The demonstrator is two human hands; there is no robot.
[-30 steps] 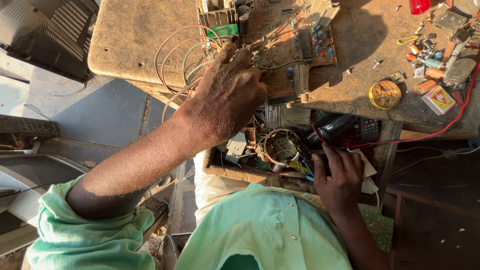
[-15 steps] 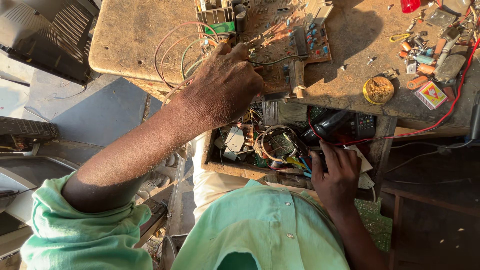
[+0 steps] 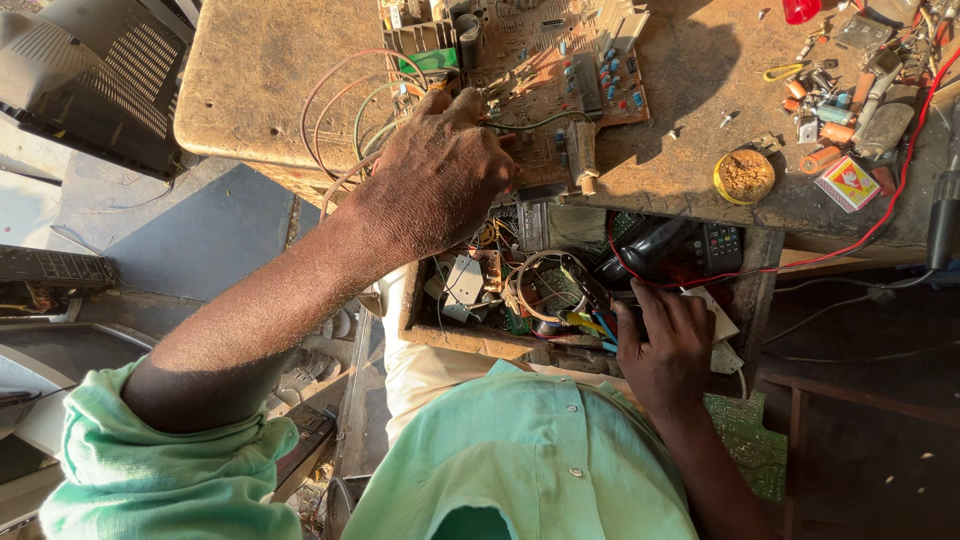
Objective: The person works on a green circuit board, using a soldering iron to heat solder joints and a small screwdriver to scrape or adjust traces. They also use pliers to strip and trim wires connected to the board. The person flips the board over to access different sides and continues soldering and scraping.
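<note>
Resting on the worn workbench (image 3: 270, 90), the left hand (image 3: 440, 175) lies curled over the brown circuit board's (image 3: 560, 60) near edge. The right hand (image 3: 668, 345) reaches into the open drawer (image 3: 430, 335) of parts below, fingers bent among wires; whether it grips anything cannot be told.

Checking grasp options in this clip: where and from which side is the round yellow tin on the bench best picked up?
Probably by its rim, from straight above. The yellow tin sits flat and open-topped on the bench, low and round, with bare wood around it, so fingers can pinch opposite sides of the rim. The loose parts lie apart to its right.
</note>
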